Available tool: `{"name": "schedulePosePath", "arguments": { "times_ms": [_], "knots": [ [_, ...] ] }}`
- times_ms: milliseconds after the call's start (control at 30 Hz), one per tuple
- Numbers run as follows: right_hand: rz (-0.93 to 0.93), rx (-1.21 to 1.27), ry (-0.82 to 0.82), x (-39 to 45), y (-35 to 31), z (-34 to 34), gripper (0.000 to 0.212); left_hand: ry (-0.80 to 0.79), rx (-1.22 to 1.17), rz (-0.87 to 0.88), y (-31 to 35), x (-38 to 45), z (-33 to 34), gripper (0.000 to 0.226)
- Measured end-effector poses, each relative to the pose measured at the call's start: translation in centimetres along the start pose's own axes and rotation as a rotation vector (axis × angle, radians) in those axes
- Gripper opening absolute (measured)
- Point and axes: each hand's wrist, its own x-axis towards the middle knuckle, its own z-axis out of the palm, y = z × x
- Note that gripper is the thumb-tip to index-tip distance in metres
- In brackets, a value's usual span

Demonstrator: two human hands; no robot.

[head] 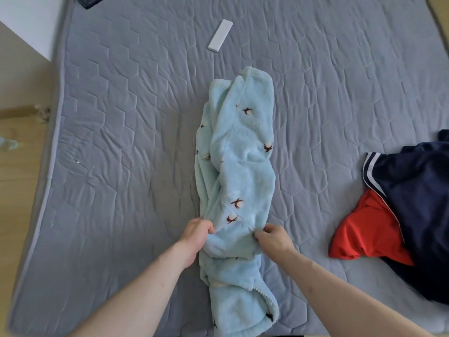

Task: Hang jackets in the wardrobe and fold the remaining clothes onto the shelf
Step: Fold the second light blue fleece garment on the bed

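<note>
A light blue fleece garment with small brown motifs lies lengthwise in a long narrow strip on the grey quilted mattress. My left hand grips its left edge near the lower third. My right hand pinches a fold of the fleece on the right side at the same height. The garment's near end hangs toward the mattress's front edge. At the right lies a pile with a navy garment with white stripes and a red garment under it.
A white flat rectangular object lies on the mattress beyond the fleece. A dark object sits at the far left corner. Wooden floor shows left of the mattress.
</note>
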Motion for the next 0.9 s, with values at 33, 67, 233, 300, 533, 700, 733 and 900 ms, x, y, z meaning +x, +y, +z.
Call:
{"name": "schedulePosePath", "arguments": {
  "times_ms": [33,67,233,300,533,700,733,900],
  "knots": [
    [0.007,-0.054,-0.026,-0.1,0.2,-0.3,0.016,-0.033,0.100,-0.001,0.0,0.2,-0.2,0.039],
    [0.007,-0.072,-0.039,-0.1,0.3,-0.5,0.016,-0.046,0.196,0.004,0.0,0.4,-0.4,0.039],
    [-0.154,0.277,0.136,-0.8,-0.8,-1.2,0.051,0.244,0.021,0.176,3.4,1.8,-0.3,0.043],
    [-0.199,0.368,0.183,-0.4,-2.1,-1.1,0.045,0.193,-0.077,0.217,5.1,2.3,0.1,0.054],
    [-0.257,0.345,0.144,1.8,-4.8,-0.6,0.013,-0.035,-0.082,0.074,7.6,4.1,1.9,0.026],
    [-0.283,0.233,0.116,1.9,-4.6,-1.6,0.024,-0.132,-0.112,-0.064,6.5,4.5,-1.2,0.028],
    [-0.290,0.202,0.127,1.8,-4.7,-1.8,0.031,-0.069,0.041,-0.031,6.7,4.5,-1.5,0.026],
    [-0.327,0.364,0.173,1.6,-7.5,-2.6,0.048,0.158,0.148,0.347,13.0,5.0,-1.1,0.046]
  ]
}}
